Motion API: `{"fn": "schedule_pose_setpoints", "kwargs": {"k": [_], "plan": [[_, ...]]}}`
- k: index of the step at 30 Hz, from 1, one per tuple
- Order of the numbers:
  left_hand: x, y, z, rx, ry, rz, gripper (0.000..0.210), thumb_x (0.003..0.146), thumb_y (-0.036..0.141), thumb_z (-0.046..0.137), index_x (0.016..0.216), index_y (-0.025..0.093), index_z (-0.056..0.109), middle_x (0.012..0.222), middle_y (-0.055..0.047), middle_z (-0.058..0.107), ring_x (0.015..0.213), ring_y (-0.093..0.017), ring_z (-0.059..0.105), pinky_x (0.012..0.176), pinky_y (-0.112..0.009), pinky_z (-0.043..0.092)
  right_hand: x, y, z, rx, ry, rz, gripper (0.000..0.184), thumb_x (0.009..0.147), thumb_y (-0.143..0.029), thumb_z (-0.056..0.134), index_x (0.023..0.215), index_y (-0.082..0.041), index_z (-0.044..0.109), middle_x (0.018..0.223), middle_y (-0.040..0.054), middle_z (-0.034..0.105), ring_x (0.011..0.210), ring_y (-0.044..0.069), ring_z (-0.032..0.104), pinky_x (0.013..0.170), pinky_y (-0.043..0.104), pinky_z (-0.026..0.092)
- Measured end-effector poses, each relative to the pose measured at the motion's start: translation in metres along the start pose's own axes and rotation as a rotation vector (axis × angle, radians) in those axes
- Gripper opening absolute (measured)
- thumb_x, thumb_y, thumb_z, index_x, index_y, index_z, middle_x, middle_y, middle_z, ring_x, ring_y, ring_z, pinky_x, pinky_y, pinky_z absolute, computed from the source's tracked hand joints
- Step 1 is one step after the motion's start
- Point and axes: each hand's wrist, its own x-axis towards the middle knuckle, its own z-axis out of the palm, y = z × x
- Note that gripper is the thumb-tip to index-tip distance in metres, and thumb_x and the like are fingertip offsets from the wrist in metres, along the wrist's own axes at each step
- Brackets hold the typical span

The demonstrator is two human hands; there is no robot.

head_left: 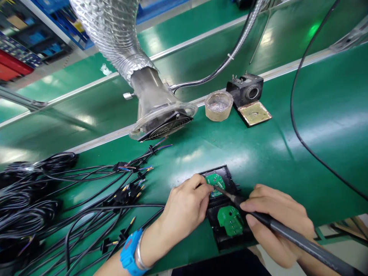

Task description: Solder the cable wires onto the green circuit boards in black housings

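Note:
My right hand grips a black-handled soldering iron like a pen. The iron's tip meets the upper green circuit board, right by my left fingertips. My left hand is closed in a pinch over that board's left edge, on what looks like a thin wire, mostly hidden by the fingers. A black cable runs from the left and passes behind this hand. The upper board sits in a black plastic housing. Below it lies a second green circuit board in another black housing part.
Coiled black cables with bared coloured wire ends cover the left side. A fume extraction hood overhangs the bench. Behind the boards stand a round tub and an iron stand with a yellow sponge. A black cord hangs at right.

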Motion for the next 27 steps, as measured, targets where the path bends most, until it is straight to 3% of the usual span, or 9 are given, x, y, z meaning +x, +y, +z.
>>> {"fn": "schedule_pose_setpoints", "kwargs": {"k": [8, 27], "plan": [[-0.0013, 0.0005, -0.0003, -0.013, -0.003, 0.003, 0.021, 0.089, 0.015, 0.046, 0.1, 0.023, 0.061, 0.093, -0.001, 0.058, 0.075, -0.013, 0.061, 0.062, -0.025, 0.051, 0.004, 0.0001, -0.0006, 0.027, -0.014, 0.013, 0.02, 0.072, -0.006, 0.05, 0.086, -0.013, 0.061, 0.065, 0.0038, 0.053, 0.055, 0.013, 0.048, 0.047, 0.028, 0.04], [-0.0002, 0.0003, 0.0029, 0.046, 0.001, 0.013, 0.02, 0.089, 0.015, 0.044, 0.103, 0.021, 0.058, 0.094, -0.002, 0.058, 0.075, -0.014, 0.061, 0.063, -0.026, 0.053, 0.0072, -0.0019, -0.0009, -0.099, -0.037, -0.045, 0.017, 0.073, -0.007, 0.049, 0.082, -0.015, 0.061, 0.066, 0.0036, 0.054, 0.056, 0.013, 0.052, 0.054, 0.03, 0.049]]}}
